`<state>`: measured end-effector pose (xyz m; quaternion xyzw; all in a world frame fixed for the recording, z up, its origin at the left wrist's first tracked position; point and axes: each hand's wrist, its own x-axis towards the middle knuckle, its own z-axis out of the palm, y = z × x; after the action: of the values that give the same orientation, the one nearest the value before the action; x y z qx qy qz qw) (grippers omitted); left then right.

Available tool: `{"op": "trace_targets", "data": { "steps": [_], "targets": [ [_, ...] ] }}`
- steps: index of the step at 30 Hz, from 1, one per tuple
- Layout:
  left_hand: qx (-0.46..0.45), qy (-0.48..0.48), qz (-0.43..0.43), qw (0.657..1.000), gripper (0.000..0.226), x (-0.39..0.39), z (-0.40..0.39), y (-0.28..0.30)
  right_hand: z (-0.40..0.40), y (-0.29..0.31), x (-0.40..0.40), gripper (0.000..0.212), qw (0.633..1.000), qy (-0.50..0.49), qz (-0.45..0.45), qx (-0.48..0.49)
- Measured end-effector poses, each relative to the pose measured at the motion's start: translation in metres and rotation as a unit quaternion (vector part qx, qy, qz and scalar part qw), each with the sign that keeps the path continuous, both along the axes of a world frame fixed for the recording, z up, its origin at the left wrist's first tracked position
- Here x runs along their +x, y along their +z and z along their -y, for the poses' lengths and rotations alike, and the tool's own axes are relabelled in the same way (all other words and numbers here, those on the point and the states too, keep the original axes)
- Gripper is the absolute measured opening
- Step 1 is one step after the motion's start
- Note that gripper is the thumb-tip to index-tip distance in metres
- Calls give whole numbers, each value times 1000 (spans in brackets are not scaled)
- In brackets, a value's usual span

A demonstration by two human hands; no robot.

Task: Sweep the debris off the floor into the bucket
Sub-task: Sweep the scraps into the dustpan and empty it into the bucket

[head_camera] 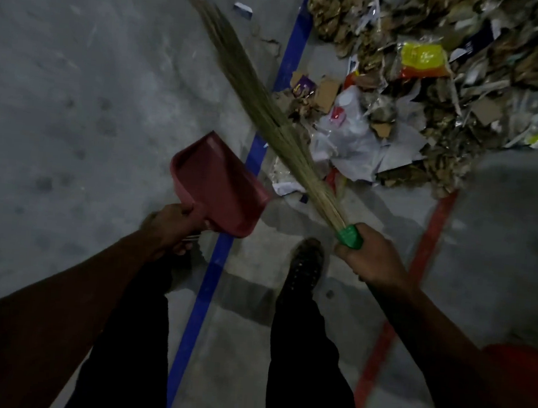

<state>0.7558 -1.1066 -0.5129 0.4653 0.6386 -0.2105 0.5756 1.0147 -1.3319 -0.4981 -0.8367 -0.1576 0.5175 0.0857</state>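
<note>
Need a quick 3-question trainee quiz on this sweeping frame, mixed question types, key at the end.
1. True or false: the left hand grips the red dustpan.
2. Multiple choice: the right hand holds the broom by A) the bristle tips, B) the green handle end, C) nothing, it is free.
3. Fill in: the debris pile lies mostly between the blue floor line and the ____ floor line.

Key:
1. True.
2. B. The bristles point up and away, across the blue line.
3. Red. No bucket shows in this view.
</note>
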Motion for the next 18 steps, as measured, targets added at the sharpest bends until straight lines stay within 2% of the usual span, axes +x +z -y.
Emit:
{"op": "trace_targets", "data": {
  "steps": [3, 6, 8, 13, 18],
  "targets": [
    [-22, 30, -8, 999, 12, 0, 24, -13, 10, -16, 11, 23, 999, 31, 13, 10],
    [-48, 18, -19, 999, 23, -6, 40, -32, 17, -36, 17, 24, 999, 41, 20, 21],
    [-47, -11, -30, 998, 19, -10, 47, -45, 21, -48, 16, 25, 999, 34, 21, 33],
    [-14, -46, -45, 998, 7, -18, 53, -81, 34, -76, 9, 26, 999, -19, 25, 37],
    [23, -80, -44, 996, 18, 9, 51, -108, 46, -88, 6, 26, 995, -75, 52, 39]
  ]
}}
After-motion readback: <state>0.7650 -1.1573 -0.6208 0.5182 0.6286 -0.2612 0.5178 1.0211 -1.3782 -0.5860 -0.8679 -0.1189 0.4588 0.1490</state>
